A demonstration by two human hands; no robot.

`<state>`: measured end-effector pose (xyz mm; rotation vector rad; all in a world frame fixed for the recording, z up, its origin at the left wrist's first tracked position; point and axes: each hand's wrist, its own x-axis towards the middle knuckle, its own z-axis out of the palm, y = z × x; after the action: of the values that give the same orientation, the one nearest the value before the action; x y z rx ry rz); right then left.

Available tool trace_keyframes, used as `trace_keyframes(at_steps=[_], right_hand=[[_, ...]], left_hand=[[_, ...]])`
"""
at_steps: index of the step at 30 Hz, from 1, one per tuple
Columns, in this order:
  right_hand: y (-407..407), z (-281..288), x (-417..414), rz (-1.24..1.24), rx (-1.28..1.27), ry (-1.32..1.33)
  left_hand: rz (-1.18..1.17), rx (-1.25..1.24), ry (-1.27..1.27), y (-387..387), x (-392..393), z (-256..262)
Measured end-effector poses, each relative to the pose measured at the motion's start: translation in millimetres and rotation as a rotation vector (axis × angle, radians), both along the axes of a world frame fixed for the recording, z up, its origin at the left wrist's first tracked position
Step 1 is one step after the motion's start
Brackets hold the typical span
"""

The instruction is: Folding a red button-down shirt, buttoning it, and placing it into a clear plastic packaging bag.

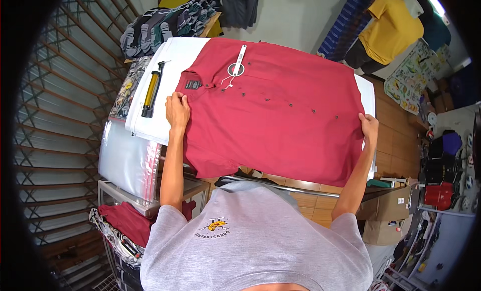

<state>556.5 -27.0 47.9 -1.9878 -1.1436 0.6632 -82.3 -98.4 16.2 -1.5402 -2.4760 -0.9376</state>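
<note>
A red button-up shirt [270, 133] lies spread front side up over a white table [180, 50], its near side hanging past the table's edge. My left hand [178, 109] pinches the shirt at the collar end. At the hem, on the far right, my right hand [369, 126] grips the cloth between thumb and fingers. Dark buttons run along the placket between the two hands. A white hang tag [239, 61] on a string rests on the chest, over a round mark. Inside the collar sits a dark neck label [193, 84] with writing.
A yellow and black hand pump [152, 93] lies on the table left of the collar. Clear plastic bags [127, 159] are stacked at the near left. Behind them are piled patterned socks [165, 28]. Cardboard boxes [387, 204] stand at right, and a mannequin in a yellow shirt [392, 28] beyond.
</note>
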Motion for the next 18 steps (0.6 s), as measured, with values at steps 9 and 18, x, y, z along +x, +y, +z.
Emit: trace_keyframes(at_steps=[9, 18], right_hand=[[9, -9, -23, -0.270, 0.028, -0.522], [13, 15, -87, -0.399, 0.102, -0.917]], left_hand=[[-0.037, -0.053, -0.042, 0, -3, 8], [-0.027, 0.061, 0.049, -4, 5, 31]])
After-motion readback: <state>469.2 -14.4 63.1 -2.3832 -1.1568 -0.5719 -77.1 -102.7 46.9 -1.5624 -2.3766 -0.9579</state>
